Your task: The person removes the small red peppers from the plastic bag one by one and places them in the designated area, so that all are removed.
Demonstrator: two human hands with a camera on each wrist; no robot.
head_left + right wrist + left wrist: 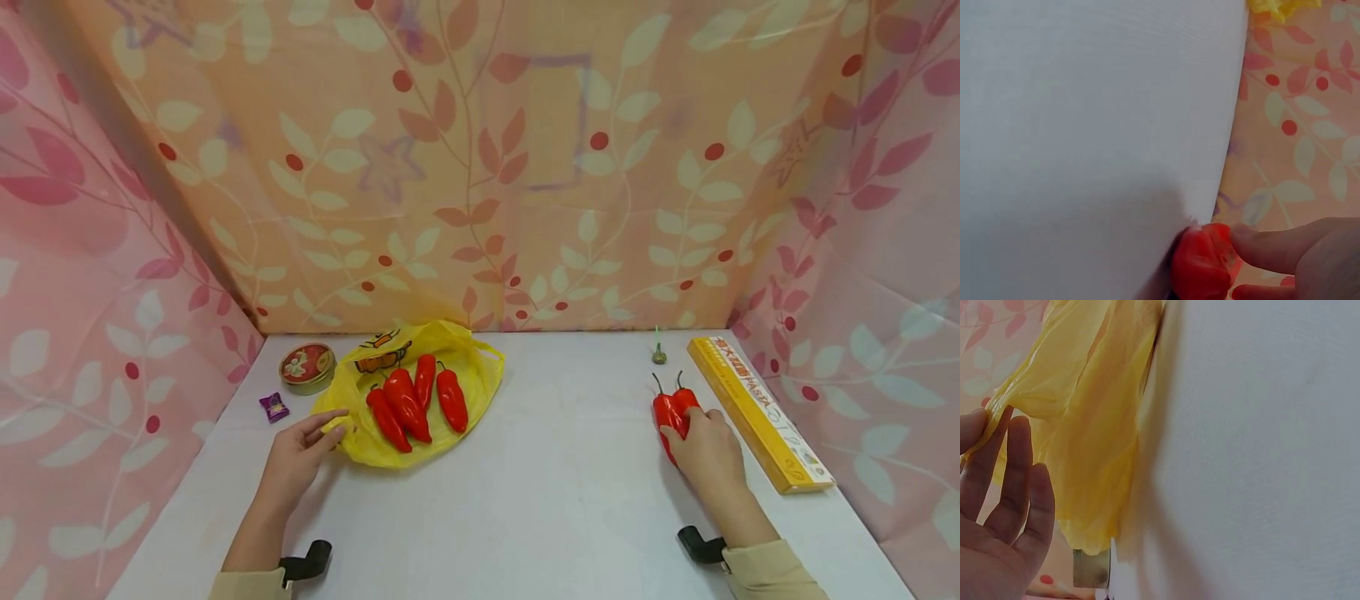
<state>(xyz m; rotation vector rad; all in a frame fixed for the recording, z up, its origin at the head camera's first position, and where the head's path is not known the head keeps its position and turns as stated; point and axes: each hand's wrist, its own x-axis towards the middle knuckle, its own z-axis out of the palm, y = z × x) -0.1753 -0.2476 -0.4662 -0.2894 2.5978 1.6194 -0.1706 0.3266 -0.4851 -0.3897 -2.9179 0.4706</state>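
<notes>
My left hand (pixel 296 462) pinches the near left edge of a yellow plastic bag (pixel 483 375) between thumb and fingers. The left wrist view shows the bag's film (pixel 1097 444) caught at those fingertips. Several red peppers (pixel 405 406) lie on the open bag. Over on the right, my right hand (pixel 708 454) grips two red peppers (pixel 666 412) side by side, their dark stems pointing away from me. In the right wrist view the thumb presses on a glossy red pepper (pixel 1200 265); the other fingers are mostly hidden.
Left of the bag are a round red-and-gold tin (pixel 307 367) and a small purple wrapped candy (pixel 274 407). A yellow pasta box (pixel 761 417) lies beside the right hand. Behind the held peppers sits a small green-and-brown item (pixel 658 354). Patterned curtains (pixel 465 167) enclose the white table (pixel 525 517).
</notes>
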